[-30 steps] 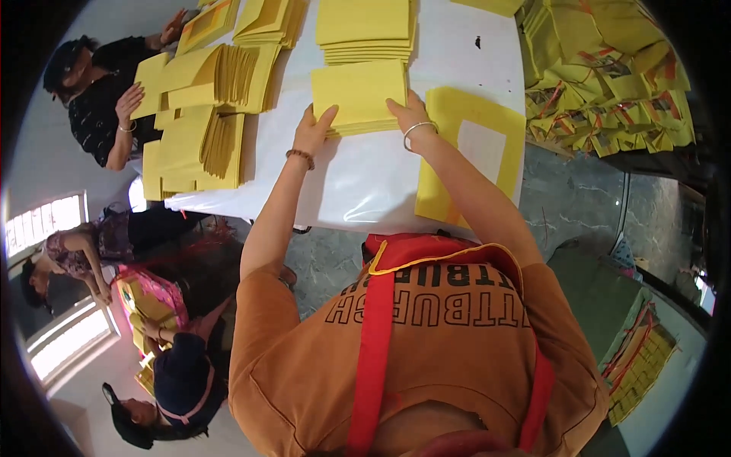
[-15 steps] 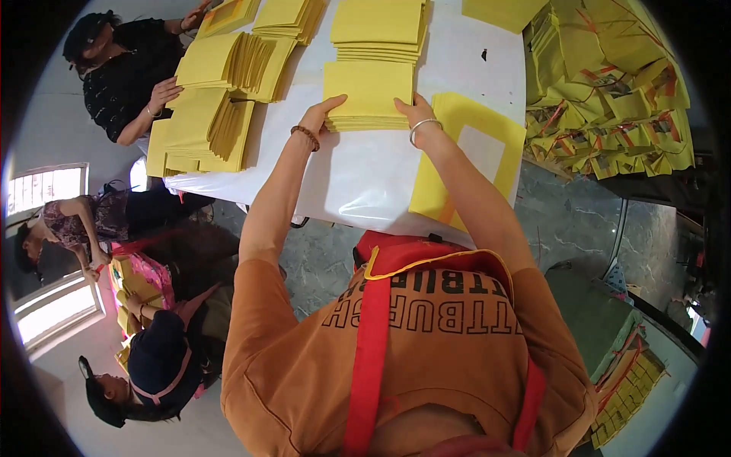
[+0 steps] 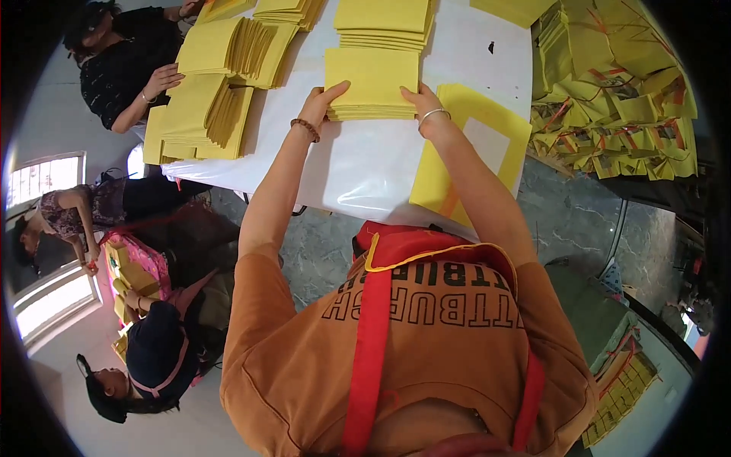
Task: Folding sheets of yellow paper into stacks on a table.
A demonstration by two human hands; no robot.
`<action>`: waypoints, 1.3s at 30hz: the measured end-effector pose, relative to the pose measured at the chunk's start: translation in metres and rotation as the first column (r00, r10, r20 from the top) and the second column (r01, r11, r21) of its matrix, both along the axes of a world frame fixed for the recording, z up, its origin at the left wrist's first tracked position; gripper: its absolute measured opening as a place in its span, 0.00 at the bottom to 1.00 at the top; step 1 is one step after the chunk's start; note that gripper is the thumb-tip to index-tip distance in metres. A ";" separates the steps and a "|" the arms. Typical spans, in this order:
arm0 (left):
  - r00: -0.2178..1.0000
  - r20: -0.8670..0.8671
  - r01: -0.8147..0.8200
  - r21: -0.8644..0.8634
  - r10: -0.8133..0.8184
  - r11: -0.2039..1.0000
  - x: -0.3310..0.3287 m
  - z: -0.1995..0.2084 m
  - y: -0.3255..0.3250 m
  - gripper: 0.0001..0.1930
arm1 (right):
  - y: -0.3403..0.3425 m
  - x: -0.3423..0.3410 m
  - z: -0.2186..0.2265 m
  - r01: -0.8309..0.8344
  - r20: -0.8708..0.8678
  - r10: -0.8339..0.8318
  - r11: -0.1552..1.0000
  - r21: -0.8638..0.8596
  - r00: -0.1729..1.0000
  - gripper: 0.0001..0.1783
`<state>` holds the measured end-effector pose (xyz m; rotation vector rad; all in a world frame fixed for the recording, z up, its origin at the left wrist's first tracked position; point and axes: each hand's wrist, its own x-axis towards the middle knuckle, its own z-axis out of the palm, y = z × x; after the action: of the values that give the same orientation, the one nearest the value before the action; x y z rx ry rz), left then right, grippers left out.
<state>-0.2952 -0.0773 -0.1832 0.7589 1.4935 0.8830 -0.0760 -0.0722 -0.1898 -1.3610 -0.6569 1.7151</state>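
Note:
Between my two hands lies a stack of folded yellow paper sheets [image 3: 371, 80] on the white-covered table [image 3: 358, 167]. My left hand [image 3: 326, 99] grips its left side, thumb on top, fingers mostly hidden beneath or behind the edge. On the opposite side, my right hand [image 3: 423, 105] holds it the same way. Just beyond sits another pile of folded yellow paper [image 3: 383, 19], close to the held stack. Under my right forearm, a flat yellow sheet with a pale rectangle [image 3: 480, 145] lies near the table's front edge.
Several yellow paper stacks [image 3: 202, 110] cover the table's left side, where a co-worker's hand [image 3: 162, 81] rests. Bundled yellow paper with red strips [image 3: 617, 114] is heaped at the right. Two other people work at lower left, beside a pink cloth [image 3: 148, 259] with yellow bundles.
My hands still hold the folded stack, with only slight shifts in the thumbs and wrists. The whole view has shifted a little. The co-worker's hand stays on the left stacks.

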 end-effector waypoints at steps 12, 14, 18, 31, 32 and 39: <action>0.950 0.313 -0.015 -0.007 0.016 1.000 -0.004 -0.003 0.011 0.31 | 0.006 0.008 -0.002 -0.022 -0.119 0.021 1.000 -0.006 0.993 0.22; 0.912 0.410 -0.026 0.086 -0.012 0.996 -0.005 -0.003 0.006 0.43 | 0.006 0.010 -0.003 -0.069 -0.137 0.073 0.997 0.038 0.988 0.29; 0.798 0.589 -0.050 0.281 -0.131 0.958 -0.024 -0.012 -0.010 0.41 | 0.001 0.005 -0.010 -0.133 0.004 0.134 0.981 0.142 0.991 0.58; 0.786 -0.371 0.606 0.306 -0.495 0.734 -0.060 -0.025 -0.011 0.23 | 0.019 0.001 -0.022 -0.577 0.503 0.394 0.767 0.282 0.769 0.61; 0.806 -0.329 0.587 0.333 -0.492 0.738 -0.059 -0.025 -0.010 0.22 | 0.018 0.003 -0.026 -0.581 0.514 0.378 0.748 0.321 0.770 0.60; 0.796 -0.233 0.589 0.087 -0.558 0.804 -0.057 -0.035 -0.001 0.33 | 0.024 0.003 -0.040 -0.638 0.746 0.169 0.656 0.403 0.645 0.61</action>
<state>-0.3524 -0.0779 -0.2180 1.3664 1.2490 0.4626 -0.0733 -0.0486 -0.2299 -1.3134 -1.9452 1.0673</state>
